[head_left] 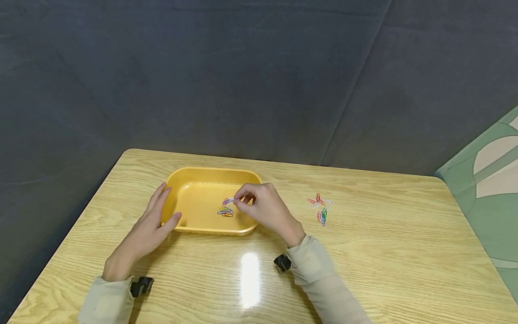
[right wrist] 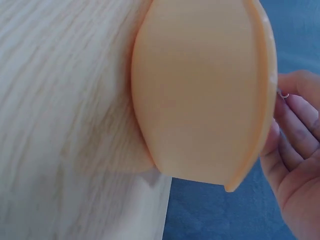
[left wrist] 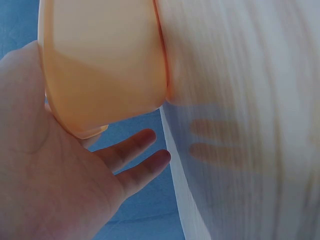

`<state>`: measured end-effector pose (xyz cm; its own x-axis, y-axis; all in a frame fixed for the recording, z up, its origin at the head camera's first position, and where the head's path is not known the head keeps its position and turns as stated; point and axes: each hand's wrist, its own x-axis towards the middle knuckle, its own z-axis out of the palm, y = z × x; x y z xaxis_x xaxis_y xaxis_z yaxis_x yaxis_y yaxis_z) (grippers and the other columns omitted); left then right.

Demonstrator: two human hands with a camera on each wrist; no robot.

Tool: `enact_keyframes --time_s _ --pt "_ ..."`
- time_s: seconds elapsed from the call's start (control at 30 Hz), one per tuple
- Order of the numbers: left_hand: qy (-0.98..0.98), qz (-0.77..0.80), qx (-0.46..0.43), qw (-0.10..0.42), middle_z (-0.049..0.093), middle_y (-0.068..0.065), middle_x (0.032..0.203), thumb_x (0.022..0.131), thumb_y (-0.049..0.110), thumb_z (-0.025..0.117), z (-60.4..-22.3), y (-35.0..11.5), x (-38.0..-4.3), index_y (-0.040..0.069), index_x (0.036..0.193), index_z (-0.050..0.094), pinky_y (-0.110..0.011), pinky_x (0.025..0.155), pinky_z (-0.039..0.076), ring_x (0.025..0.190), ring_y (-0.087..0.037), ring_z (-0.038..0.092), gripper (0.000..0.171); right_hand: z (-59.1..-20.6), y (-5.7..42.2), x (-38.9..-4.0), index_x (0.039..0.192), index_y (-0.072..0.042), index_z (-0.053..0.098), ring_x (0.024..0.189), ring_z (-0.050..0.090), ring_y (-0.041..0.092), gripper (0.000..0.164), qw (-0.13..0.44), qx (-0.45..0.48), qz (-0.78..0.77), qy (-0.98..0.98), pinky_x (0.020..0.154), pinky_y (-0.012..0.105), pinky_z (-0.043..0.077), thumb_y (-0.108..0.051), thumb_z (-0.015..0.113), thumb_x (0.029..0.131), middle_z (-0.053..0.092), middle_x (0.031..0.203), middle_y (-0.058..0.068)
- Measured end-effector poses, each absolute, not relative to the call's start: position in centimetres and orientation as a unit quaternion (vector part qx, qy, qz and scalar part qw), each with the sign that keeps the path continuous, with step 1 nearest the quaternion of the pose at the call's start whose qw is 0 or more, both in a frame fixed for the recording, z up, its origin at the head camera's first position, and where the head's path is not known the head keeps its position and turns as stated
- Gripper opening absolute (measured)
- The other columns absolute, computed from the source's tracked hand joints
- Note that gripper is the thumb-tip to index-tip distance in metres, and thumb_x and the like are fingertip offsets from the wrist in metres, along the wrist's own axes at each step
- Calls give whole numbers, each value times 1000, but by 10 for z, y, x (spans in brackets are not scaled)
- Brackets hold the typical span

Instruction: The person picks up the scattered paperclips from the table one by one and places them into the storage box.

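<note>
A yellow plastic tray (head_left: 210,229) stands on the table, with several coloured paper clips (head_left: 225,211) lying inside. Over the tray's right half, my right hand (head_left: 265,207) pinches a pale paper clip between thumb and fingertips. In the right wrist view a tiny bit of that clip (right wrist: 284,95) shows at the fingers; the tray wall hides part of the hand. My left hand (head_left: 147,227) rests against the tray's left end, fingers extended along the rim and thumb at the near corner. From the left wrist, the left hand (left wrist: 65,165) is seen with straight fingers beside the tray.
To the right of the tray, two loose clusters of paper clips lie on the wooden table (head_left: 384,243): an upper one with red and white clips (head_left: 318,199) and a lower one with green and red clips (head_left: 322,216). A dark cloth partition (head_left: 243,81) rises behind the table.
</note>
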<state>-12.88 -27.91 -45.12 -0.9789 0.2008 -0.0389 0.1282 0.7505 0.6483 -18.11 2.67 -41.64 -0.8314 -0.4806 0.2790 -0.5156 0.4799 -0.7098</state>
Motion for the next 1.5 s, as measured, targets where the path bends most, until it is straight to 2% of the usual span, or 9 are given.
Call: enact_keyframes --time_s 0.67,0.9,1.27,1.5 --pt "935 339 89 51 -10 -7 168 104 42 45 -452 -280 -128 7 160 5 -72 106 30 149 -49 17 78 -429 9 -186 85 -8 73 68 63 8 1 2 300 421 -856 59 17 49 -8 74 85 75 84 0" --pt "936 338 89 52 -10 -7 168 104 43 44 -451 -279 -128 7 160 5 -71 106 30 148 -49 17 77 -433 3 -187 86 -10 74 69 65 10 3 -12 308 413 -857 61 16 49 -7 74 85 75 84 -1" --pt "936 337 89 50 -9 -8 168 104 43 45 -452 -279 -128 6 160 6 -71 106 30 148 -49 18 77 -433 -5 -189 92 -8 78 70 66 9 8 -5 326 387 -863 64 14 50 -5 73 86 77 88 1" --pt "937 334 88 49 -9 -8 168 104 43 45 -452 -278 -128 6 160 6 -71 106 32 148 -49 19 77 -434 -12 -191 89 -10 78 70 68 9 5 6 338 369 -866 65 13 49 -8 73 88 77 86 0"
